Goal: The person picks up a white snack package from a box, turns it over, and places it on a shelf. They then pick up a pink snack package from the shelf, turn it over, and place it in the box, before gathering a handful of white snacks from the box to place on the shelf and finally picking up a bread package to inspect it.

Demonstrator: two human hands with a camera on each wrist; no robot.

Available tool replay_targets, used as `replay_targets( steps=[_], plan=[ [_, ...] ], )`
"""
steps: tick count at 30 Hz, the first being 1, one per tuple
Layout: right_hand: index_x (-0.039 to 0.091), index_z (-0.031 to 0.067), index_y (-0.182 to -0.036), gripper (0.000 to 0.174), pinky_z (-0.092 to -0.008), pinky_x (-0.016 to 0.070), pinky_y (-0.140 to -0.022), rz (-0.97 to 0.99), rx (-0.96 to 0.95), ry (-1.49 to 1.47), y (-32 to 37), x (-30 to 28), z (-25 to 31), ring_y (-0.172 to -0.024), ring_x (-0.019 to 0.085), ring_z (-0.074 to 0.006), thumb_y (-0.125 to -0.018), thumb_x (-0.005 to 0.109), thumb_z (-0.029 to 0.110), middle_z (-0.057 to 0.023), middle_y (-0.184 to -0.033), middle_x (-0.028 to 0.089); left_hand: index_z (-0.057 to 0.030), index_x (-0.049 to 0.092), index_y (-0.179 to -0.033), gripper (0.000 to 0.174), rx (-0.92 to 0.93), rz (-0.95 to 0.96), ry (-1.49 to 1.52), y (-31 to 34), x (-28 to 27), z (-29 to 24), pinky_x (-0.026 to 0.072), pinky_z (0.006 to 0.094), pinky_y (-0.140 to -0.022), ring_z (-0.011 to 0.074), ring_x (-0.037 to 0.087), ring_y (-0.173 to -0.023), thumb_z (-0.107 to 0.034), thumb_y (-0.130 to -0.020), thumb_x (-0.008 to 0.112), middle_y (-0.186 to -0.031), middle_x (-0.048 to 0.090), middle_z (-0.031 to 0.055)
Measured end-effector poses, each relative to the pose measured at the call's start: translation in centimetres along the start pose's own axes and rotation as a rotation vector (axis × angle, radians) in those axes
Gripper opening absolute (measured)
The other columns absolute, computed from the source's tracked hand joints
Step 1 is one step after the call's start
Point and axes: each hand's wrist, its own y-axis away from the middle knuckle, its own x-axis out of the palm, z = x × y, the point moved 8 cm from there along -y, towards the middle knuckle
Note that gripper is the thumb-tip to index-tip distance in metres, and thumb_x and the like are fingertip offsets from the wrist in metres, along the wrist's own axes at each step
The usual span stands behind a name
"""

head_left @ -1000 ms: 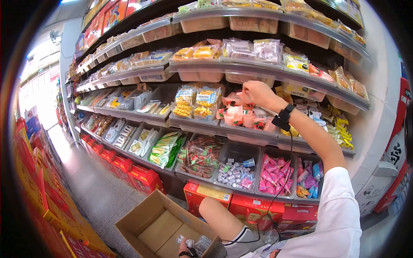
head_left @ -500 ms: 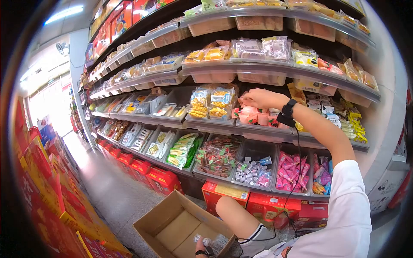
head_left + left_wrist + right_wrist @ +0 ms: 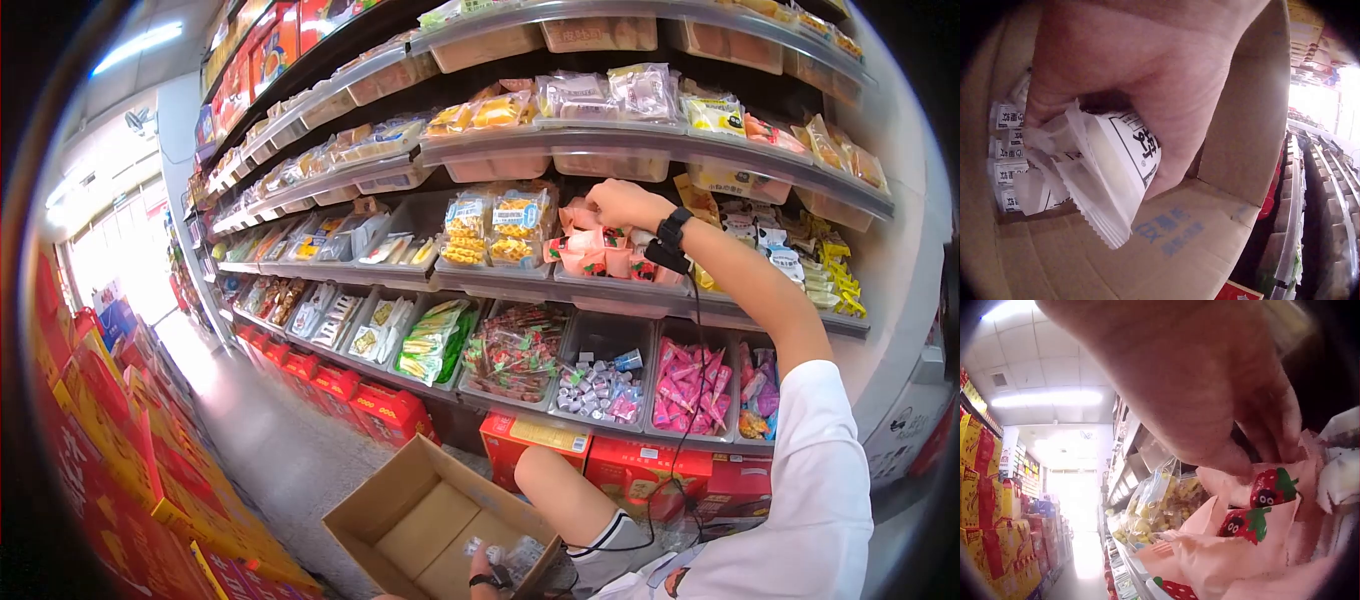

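My right hand (image 3: 630, 205) is over a shelf bin of pink snack packets (image 3: 603, 256) printed with strawberries. In the right wrist view its thumb and fingers pinch the top of one pink packet (image 3: 1272, 485), among others packed close below. Low down, my left hand (image 3: 1141, 56) is inside an open cardboard box (image 3: 420, 520), gripping white, clear-edged snack packets (image 3: 1116, 165) with black print. More white packets (image 3: 1010, 159) lie in a row on the box bottom beside the fingers.
Bagged yellow snacks (image 3: 492, 228) sit left of the pink packets, and yellow packets (image 3: 830, 270) to the right. Another shelf of bins overhangs the right hand. Below are bins of small cups (image 3: 600, 385) and pink cone packets (image 3: 690, 385). A cable (image 3: 690, 400) hangs from the right wrist.
The right hand dipped among the pink packets and has come up slightly, still at the same bin. The left hand stays in the box with its packets. The head view has shifted.
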Motion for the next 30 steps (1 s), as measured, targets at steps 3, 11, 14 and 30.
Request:
replay_targets(
  steps=[3,11,14,30],
  plan=[
    [0.071,-0.0005,-0.088,0.013,-0.0478,0.0549,-0.074,-0.050,-0.053,0.037,-0.2,0.1,0.3,-0.085,0.070,-0.0414,-0.077,0.068,0.005,-0.0217,-0.086,0.072,-0.0066,0.067,-0.102,0.032,-0.022,-0.078,0.011,0.3,-0.7,0.3,0.0575,0.0432,-0.057,0.0294,0.069,-0.066,-0.036,-0.091,0.064,-0.082,0.072,0.0110],
    [0.072,-0.0014,-0.088,0.012,-0.0469,0.0546,-0.074,-0.077,-0.124,-0.064,-0.4,0.2,0.4,-0.085,0.070,-0.0414,-0.077,0.068,0.002,-0.0240,-0.086,0.072,-0.0094,0.068,-0.094,0.027,0.016,-0.060,0.008,0.3,-0.8,0.8,0.0553,0.0407,-0.059,0.0277,0.068,-0.066,-0.037,-0.091,0.065,-0.081,0.072,0.0092],
    [0.072,-0.0026,-0.091,0.019,-0.0438,0.0563,-0.072,0.037,0.043,-0.070,0.0,0.0,-0.6,-0.083,0.072,-0.0372,-0.075,0.075,0.007,-0.0220,-0.087,0.072,-0.0099,0.067,-0.092,0.026,-0.003,-0.046,-0.004,0.9,-0.2,0.7,0.0558,0.0400,-0.062,0.0277,0.069,-0.067,-0.035,-0.091,0.065,-0.081,0.072,0.0089],
    [0.071,-0.0073,-0.089,0.018,-0.0465,0.0566,-0.067,-0.127,-0.022,-0.015,-0.5,-0.7,-0.9,-0.074,0.071,-0.0406,-0.074,0.068,0.004,-0.0282,-0.081,0.069,-0.0058,0.069,-0.108,0.035,0.052,-0.016,-0.049,1.7,1.1,-0.1,0.0581,0.0501,-0.079,0.0368,0.071,-0.087,-0.037,-0.096,0.059,-0.100,0.074,0.0160]
  ],
)
